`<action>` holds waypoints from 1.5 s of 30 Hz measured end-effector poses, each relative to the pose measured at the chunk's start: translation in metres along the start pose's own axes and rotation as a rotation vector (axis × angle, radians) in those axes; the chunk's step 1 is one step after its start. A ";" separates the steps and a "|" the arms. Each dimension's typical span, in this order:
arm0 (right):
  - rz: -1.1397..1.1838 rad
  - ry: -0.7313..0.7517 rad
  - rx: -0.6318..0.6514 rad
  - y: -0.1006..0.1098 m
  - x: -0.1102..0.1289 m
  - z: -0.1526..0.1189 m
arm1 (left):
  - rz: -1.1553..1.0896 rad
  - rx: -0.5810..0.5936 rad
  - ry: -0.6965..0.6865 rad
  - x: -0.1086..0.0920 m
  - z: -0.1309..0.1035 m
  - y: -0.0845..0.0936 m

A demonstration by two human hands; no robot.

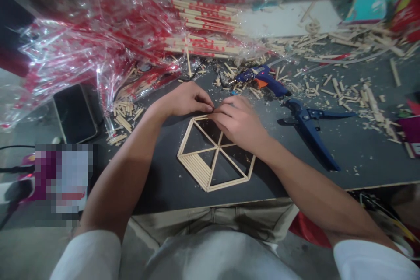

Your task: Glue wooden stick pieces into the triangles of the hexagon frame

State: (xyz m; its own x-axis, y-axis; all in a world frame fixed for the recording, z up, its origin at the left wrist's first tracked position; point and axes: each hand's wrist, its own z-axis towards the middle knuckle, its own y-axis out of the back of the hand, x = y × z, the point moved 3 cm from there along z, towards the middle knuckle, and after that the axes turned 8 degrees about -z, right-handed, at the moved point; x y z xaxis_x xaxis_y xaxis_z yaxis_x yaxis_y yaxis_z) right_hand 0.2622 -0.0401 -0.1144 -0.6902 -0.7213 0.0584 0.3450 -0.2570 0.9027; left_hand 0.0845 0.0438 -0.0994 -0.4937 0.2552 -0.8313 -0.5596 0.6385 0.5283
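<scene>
A hexagonal frame of thin wooden sticks (193, 167) lies flat on the dark table, with spokes meeting at its centre. One wedge, at the lower left, is partly filled with sticks laid side by side. Just above the frame's far edge, the fingers of my left hand (187, 99) and my right hand (239, 119) come together, thumb and fingertips pinched. Whatever sits between the fingertips is too small or hidden to make out. My right hand covers the frame's upper right part.
Behind my hands lie a blue glue gun (262, 79) and, farther right, a blue cutter (310, 127). Cut stick pieces (337, 87) litter the table. Red-printed plastic wrappers (108, 39) and chopstick packs (206, 22) fill the back. A phone (75, 113) lies left.
</scene>
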 end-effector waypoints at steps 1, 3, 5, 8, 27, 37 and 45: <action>0.005 0.000 0.006 0.000 0.000 0.000 | -0.002 0.001 -0.001 0.000 0.000 0.000; 0.006 0.006 0.007 -0.001 0.000 0.000 | -0.005 0.001 -0.005 0.000 0.000 0.000; -0.002 0.002 0.005 -0.001 0.001 0.001 | -0.006 -0.001 -0.006 0.001 0.000 0.000; -0.007 -0.002 0.001 -0.002 0.002 0.001 | -0.001 -0.003 0.004 0.001 0.001 0.000; -0.079 0.024 -0.080 -0.004 0.005 0.003 | 0.113 0.189 0.051 -0.009 -0.009 0.009; 0.065 -0.102 -0.035 0.002 0.001 0.004 | 0.226 0.155 0.078 -0.016 -0.011 0.006; 0.199 -0.319 -0.151 0.012 -0.034 -0.013 | 0.311 0.109 0.018 -0.024 -0.008 -0.006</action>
State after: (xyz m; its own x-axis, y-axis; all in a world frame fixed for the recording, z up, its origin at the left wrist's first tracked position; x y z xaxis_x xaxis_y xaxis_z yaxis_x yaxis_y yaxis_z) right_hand 0.2980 -0.0267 -0.1106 -0.7550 -0.5368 0.3766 0.5650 -0.2409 0.7892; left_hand 0.0941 0.0280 -0.0807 -0.6421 0.4382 -0.6290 -0.3059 0.6059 0.7344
